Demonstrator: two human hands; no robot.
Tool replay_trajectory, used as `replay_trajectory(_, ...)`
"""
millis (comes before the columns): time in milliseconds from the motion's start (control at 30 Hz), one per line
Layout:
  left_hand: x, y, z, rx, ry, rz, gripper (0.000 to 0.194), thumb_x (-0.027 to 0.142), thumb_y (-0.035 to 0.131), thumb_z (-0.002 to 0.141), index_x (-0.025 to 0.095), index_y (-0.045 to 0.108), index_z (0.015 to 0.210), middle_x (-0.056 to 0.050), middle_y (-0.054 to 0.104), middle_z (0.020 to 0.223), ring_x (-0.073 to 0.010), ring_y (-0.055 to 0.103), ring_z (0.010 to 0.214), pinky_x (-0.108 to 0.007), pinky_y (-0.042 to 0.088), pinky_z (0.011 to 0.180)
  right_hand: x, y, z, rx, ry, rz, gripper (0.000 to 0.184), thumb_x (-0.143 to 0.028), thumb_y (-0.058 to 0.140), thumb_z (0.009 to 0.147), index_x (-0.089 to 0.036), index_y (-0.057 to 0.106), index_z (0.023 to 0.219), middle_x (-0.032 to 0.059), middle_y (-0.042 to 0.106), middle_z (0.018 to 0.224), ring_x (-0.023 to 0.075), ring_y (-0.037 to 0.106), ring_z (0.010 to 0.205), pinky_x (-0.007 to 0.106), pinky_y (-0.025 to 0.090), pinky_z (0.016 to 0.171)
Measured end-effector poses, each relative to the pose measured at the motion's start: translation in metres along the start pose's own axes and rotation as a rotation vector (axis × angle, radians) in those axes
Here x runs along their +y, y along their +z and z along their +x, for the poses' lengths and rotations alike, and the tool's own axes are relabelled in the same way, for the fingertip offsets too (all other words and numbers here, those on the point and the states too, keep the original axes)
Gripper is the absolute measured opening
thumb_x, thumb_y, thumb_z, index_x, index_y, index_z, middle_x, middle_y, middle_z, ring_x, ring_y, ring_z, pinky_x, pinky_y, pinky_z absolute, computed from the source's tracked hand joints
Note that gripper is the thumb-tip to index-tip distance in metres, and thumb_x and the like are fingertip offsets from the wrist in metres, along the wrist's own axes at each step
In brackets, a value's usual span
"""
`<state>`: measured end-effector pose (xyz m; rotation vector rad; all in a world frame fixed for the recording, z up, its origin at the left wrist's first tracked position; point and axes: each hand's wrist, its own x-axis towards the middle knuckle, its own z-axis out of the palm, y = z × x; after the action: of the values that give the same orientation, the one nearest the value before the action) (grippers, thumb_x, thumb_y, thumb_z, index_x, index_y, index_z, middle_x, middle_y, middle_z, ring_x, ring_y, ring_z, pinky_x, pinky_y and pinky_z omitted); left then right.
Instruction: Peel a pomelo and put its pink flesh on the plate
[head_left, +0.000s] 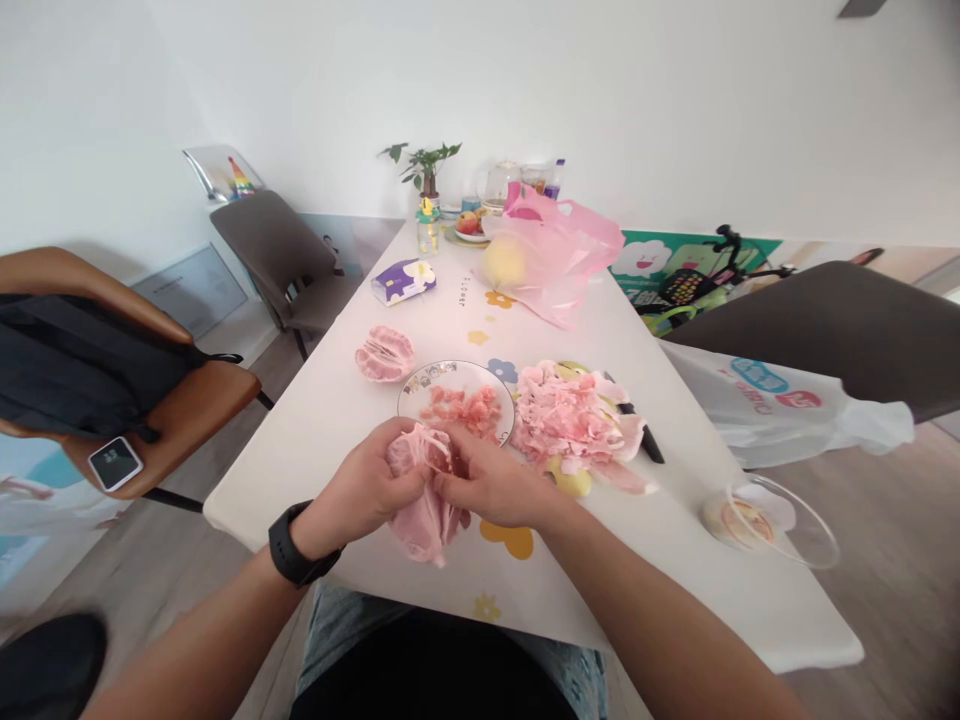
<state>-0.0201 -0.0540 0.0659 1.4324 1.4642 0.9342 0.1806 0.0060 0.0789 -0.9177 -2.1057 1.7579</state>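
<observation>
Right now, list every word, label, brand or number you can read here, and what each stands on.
Nothing can be quoted.
White plastic bag: blue and red logo, too blurred to read.
Purple and white box: print too small.
Table: dark characters, too small.

Pomelo segment (420, 525): pale pink membrane. Pulp (459, 410): deep coral pink. Plate (454, 374): white, rim printed with small dark figures. Membrane heap (570, 415): pale pink, over yellow rind (568, 478). Table (315, 470): white, printed with yellow and blue flowers. Carrier bag (555, 255): translucent pink. Wristwatch (289, 545): black. Box (403, 282): purple and white.
</observation>
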Motion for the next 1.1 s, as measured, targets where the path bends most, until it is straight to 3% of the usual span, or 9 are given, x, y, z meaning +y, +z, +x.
replay_trajectory(133,0.002,0.000,0.000,0.018,-0.026,0.026,0.040,0.037,0.067,0.080,0.023,0.061,0.118,-0.003,0.074,0.094,-0.0221,0.069,0.081,-0.033,0.055,0.075,-0.002,0.004,-0.001,0.036,0.000,0.018,0.030,-0.026,0.061,0.091,-0.022,0.053,0.119,-0.0040,0.064,0.080,0.0150,0.067,0.062,0.027,0.052,0.056)
replay_trajectory(233,0.007,0.001,0.000,0.084,-0.012,0.207,0.035,0.035,0.066,0.080,0.022,0.063,0.112,-0.005,0.074,0.097,-0.0240,0.070,0.084,-0.034,0.054,0.075,-0.007,0.007,-0.003,0.194,-0.042,-0.206,0.033,-0.025,0.063,0.086,-0.022,0.056,0.118,0.0025,0.069,0.100,0.0190,0.068,0.082,0.031,0.052,0.070)
replay_trajectory(300,0.011,0.003,0.000,0.077,0.017,0.303,0.028,0.033,0.065,0.081,0.021,0.062,0.106,-0.006,0.073,0.099,-0.0246,0.069,0.086,-0.035,0.053,0.074,-0.010,0.009,-0.003,0.242,-0.064,-0.387,0.026,-0.023,0.063,0.083,-0.021,0.057,0.108,0.0047,0.069,0.104,0.0207,0.065,0.088,0.033,0.048,0.074)
replay_trajectory(400,0.015,0.004,0.000,0.047,0.016,0.366,0.020,0.032,0.064,0.082,0.022,0.059,0.099,-0.005,0.072,0.093,-0.0234,0.066,0.080,-0.035,0.050,0.070,-0.011,0.012,-0.003,0.231,-0.052,-0.560,0.012,-0.021,0.059,0.082,-0.022,0.051,0.092,0.0045,0.067,0.094,0.0204,0.060,0.081,0.032,0.040,0.067)
replay_trajectory(500,0.017,0.003,0.000,0.011,0.012,0.368,0.014,0.031,0.062,0.083,0.022,0.058,0.094,-0.002,0.068,0.083,-0.0215,0.062,0.074,-0.033,0.047,0.065,-0.010,0.014,-0.003,0.220,-0.064,-0.601,0.010,-0.021,0.054,0.086,-0.023,0.045,0.090,0.0043,0.064,0.091,0.0200,0.058,0.079,0.031,0.037,0.066)
replay_trajectory(667,0.014,0.002,-0.002,-0.011,-0.005,0.193,0.016,0.031,0.063,0.083,0.023,0.060,0.096,0.000,0.067,0.081,-0.0202,0.062,0.073,-0.031,0.047,0.064,-0.006,0.014,-0.005,0.213,-0.150,-0.547,0.013,-0.016,0.051,0.086,-0.024,0.041,0.087,0.0029,0.061,0.090,0.0201,0.057,0.081,0.032,0.041,0.072)
replay_trajectory(833,0.012,0.002,-0.001,-0.027,-0.016,0.127,0.018,0.031,0.065,0.080,0.024,0.060,0.095,0.002,0.066,0.079,-0.0191,0.061,0.071,-0.030,0.047,0.063,0.001,0.013,-0.006,0.206,-0.190,-0.464,0.012,-0.015,0.048,0.088,-0.023,0.047,0.097,0.0041,0.063,0.098,0.0217,0.059,0.091,0.034,0.044,0.080)
replay_trajectory(1000,0.015,0.003,0.003,-0.065,-0.031,0.359,0.007,0.024,0.058,0.080,0.024,0.053,0.085,0.001,0.063,0.077,-0.0189,0.056,0.070,-0.031,0.040,0.062,-0.003,0.014,-0.006,0.213,-0.037,-0.570,0.014,-0.024,0.060,0.084,-0.023,0.046,0.086,0.0041,0.064,0.092,0.0208,0.058,0.082,0.031,0.039,0.069)
replay_trajectory(1100,0.017,0.005,0.004,-0.116,-0.006,0.470,0.011,0.021,0.056,0.079,0.024,0.046,0.077,0.001,0.061,0.075,-0.0180,0.053,0.068,-0.032,0.036,0.061,-0.007,0.014,-0.006,0.167,0.007,-0.675,0.011,-0.025,0.059,0.086,-0.021,0.049,0.088,0.0076,0.067,0.093,0.0221,0.059,0.081,0.031,0.036,0.066)
